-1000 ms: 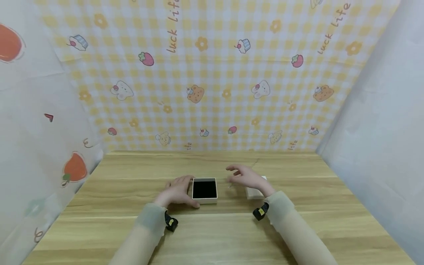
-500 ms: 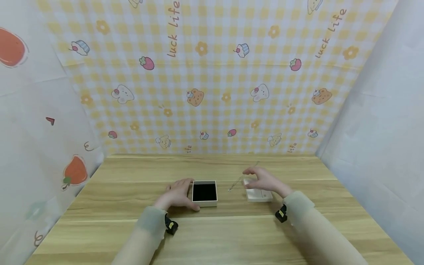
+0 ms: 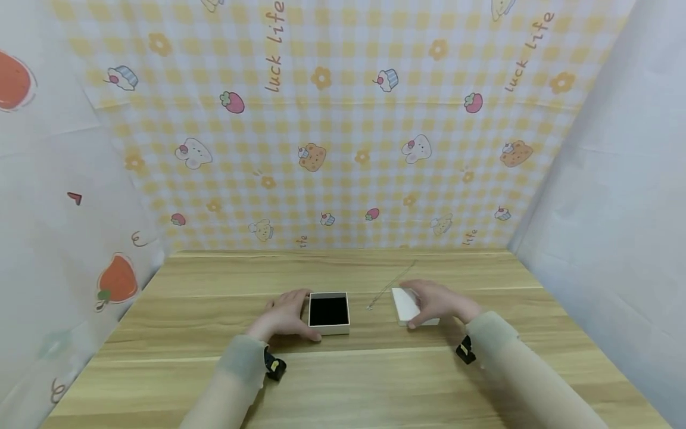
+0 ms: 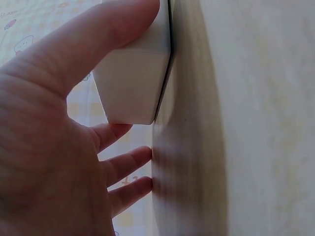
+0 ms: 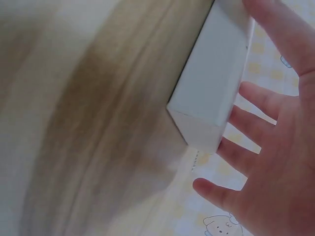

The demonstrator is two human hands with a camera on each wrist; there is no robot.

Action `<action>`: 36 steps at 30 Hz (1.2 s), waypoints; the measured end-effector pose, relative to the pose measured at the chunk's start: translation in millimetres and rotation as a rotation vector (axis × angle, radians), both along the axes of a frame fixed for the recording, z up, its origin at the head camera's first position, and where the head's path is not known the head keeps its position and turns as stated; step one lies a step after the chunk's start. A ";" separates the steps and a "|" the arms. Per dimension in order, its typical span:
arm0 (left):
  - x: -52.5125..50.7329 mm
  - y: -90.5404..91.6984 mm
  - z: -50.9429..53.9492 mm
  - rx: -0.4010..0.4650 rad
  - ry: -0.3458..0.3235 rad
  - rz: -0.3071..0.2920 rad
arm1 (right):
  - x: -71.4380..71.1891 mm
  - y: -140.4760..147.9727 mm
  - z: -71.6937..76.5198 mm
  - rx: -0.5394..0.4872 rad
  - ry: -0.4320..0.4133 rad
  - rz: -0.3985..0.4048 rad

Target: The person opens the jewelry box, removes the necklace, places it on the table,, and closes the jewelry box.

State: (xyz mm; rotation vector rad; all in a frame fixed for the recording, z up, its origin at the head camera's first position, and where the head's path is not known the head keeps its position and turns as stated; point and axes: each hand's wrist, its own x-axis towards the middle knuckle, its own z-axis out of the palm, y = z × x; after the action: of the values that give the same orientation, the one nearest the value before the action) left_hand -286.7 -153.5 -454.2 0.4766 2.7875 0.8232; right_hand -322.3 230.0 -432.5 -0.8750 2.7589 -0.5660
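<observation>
A small open jewelry box with pale walls and a black lining sits on the table. My left hand holds it from the left, thumb on its front wall and index finger at the back corner; the left wrist view shows the box between them. To the right, a white box lid lies with my right hand spanning it, thumb at the front edge and fingers toward the back. In the right wrist view the lid shows its side. Between box and lid lies a thin necklace.
The wooden table runs back to a yellow checked cloth. White cloths hang on the left and on the right. The necklace stretches diagonally, its small pendant end nearest the box.
My right hand has moved right from beside the necklace onto the lid, its thumb coming to the front edge. My left hand has stayed at the box.
</observation>
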 end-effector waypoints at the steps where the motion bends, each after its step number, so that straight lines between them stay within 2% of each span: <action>1: 0.1 -0.3 0.3 0.001 0.001 0.003 | 0.4 -0.3 0.0 0.001 -0.001 -0.001; 16: 1.2 1.4 3.6 0.003 -0.009 0.005 | 1.6 2.1 -1.3 0.073 -0.008 -0.033; 36: 1.1 -0.1 1.9 0.001 -0.001 0.004 | 2.7 -3.0 -3.2 0.052 -0.030 -0.046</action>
State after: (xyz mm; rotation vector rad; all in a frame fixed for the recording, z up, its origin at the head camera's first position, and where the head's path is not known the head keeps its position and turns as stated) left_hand -285.6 -153.6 -452.4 0.4714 2.7877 0.8259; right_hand -319.5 227.0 -435.7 -0.7867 2.7596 -0.5082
